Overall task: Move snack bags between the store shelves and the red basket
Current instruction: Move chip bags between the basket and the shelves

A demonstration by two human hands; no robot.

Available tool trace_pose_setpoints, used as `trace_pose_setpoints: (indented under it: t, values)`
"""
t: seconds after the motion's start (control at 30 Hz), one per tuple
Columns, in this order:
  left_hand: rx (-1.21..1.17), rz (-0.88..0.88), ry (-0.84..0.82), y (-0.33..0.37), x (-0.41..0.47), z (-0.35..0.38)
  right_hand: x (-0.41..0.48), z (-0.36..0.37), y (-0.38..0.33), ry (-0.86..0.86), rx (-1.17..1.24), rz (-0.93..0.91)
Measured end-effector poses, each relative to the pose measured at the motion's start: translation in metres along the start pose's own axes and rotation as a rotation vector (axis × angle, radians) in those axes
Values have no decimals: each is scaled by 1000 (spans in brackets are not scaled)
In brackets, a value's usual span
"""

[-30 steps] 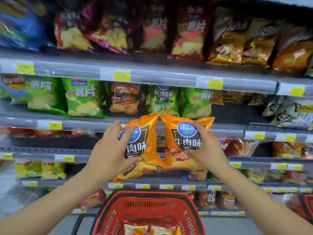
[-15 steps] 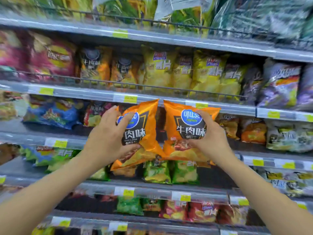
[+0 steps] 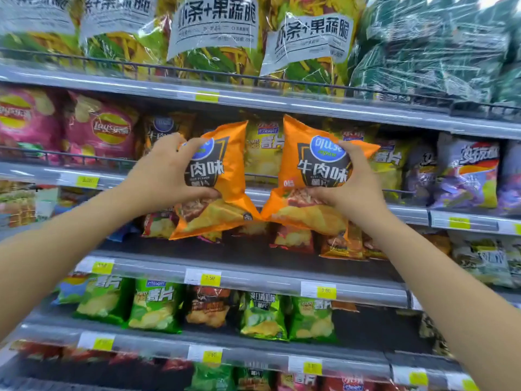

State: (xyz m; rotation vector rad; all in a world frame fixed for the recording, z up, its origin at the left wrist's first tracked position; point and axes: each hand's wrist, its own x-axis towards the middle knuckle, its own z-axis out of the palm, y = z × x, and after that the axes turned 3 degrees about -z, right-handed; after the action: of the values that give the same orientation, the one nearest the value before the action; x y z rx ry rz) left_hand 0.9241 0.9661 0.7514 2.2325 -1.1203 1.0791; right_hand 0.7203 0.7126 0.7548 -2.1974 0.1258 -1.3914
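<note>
Store shelves (image 3: 282, 280) | left hand (image 3: 166, 176) grips orange bag (image 3: 222, 176) | right hand (image 3: 352, 187) grips second orange bag (image 3: 304, 165)

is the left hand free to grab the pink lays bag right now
Probably not: the left hand grips an orange bag, though only a low wire rail fronts the pink Lay's bag.

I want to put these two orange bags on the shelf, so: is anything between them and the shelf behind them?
A low black wire rail runs along the front of that shelf, so the left orange bag and right orange bag must pass over it. Yellow bags already stand directly behind them.
</note>
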Motion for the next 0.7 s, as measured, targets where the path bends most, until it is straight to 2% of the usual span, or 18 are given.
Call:
trace_pose_setpoints:
  t: [0.17, 0.23, 0.37, 0.53, 0.7]
  values:
    - [-365, -183, -229, -47, 36, -9, 36, 27, -14, -72, 61, 137]
    - [-438, -192, -281, -70, 49, -9, 53, 44, -19, -145, 108, 221]
    - [-252, -106, -275, -115, 79, -10, 85, 89, -29, -240, 88, 267]
    - [-4, 14, -258, -173, 112, -2, 119, 156, -33, -158, 99, 170]
    - [23, 52, -201, -214, 136, 14, 152, 217, -33, -102, 64, 54]
